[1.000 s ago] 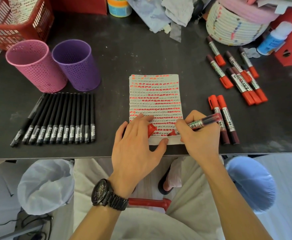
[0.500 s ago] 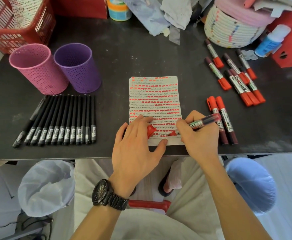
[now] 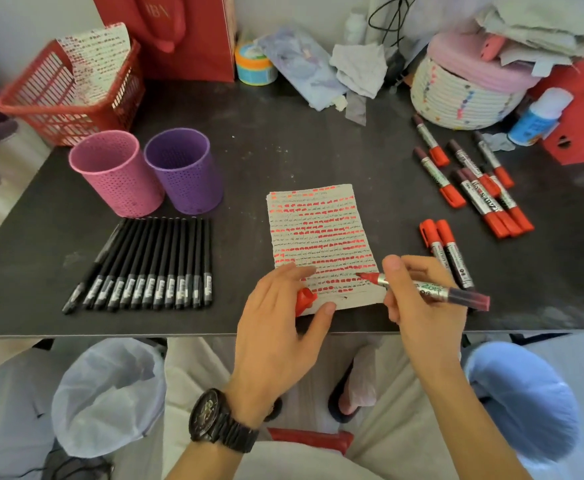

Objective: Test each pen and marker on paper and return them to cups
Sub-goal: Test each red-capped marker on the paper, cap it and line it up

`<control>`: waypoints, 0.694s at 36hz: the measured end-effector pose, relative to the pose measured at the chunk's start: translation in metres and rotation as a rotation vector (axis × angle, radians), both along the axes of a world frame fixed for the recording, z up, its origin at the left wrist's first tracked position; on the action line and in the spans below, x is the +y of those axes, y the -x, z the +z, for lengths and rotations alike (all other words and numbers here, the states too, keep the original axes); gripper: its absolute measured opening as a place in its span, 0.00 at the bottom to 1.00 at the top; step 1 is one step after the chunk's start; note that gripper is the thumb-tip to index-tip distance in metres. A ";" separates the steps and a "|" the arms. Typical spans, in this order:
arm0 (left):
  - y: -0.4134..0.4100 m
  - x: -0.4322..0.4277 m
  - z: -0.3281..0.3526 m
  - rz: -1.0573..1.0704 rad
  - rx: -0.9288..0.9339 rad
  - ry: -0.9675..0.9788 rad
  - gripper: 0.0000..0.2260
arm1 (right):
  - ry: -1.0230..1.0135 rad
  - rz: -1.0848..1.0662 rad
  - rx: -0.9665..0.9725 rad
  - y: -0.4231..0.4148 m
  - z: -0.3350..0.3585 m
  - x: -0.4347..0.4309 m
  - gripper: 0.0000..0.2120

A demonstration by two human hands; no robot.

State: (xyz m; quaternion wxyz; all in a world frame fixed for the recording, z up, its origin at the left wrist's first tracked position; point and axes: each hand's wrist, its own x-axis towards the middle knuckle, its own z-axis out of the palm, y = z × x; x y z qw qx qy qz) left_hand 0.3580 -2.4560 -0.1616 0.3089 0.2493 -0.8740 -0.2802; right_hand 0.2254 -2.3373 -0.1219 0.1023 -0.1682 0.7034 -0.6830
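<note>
Desk (image 3: 283,150) dark, cluttered; right hand (image 3: 418,306) grips marker (image 3: 432,291); left hand (image 3: 276,337) pinches cap (image 3: 304,299)

A dark table (image 3: 283,140) carries a marked paper (image 3: 318,237) at its near edge, a row of black pens (image 3: 152,261) beside a pink cup (image 3: 117,171) and purple cup (image 3: 183,168), 2 red markers (image 3: 444,251), more markers (image 3: 474,181), a red basket (image 3: 58,102) and a woven basket (image 3: 457,95).

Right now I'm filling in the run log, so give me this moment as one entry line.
phase: testing | right hand: holds uncapped red marker, tip at paper | left hand: holds red cap, steadies paper | cups: no pens visible
</note>
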 end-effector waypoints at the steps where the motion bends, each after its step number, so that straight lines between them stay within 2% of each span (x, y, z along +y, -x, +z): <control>1: -0.005 0.001 0.003 0.012 0.045 -0.032 0.15 | 0.009 0.007 -0.034 -0.005 0.000 0.006 0.16; 6: -0.039 0.024 0.008 0.065 0.174 -0.138 0.12 | 0.036 0.111 -0.254 -0.035 -0.015 0.043 0.25; 10: -0.064 0.050 -0.009 0.019 0.017 -0.398 0.12 | 0.247 0.241 -0.641 -0.060 -0.030 0.063 0.27; 14: -0.076 0.065 -0.031 -0.033 -0.088 -0.567 0.09 | 0.242 0.181 -0.823 -0.077 -0.044 0.074 0.18; 19: -0.086 0.071 -0.053 -0.010 -0.146 -0.657 0.12 | 0.142 0.046 -0.881 -0.086 -0.054 0.078 0.06; 25: -0.091 0.066 -0.057 -0.032 -0.190 -0.755 0.12 | 0.022 0.025 -0.824 -0.082 -0.058 0.075 0.10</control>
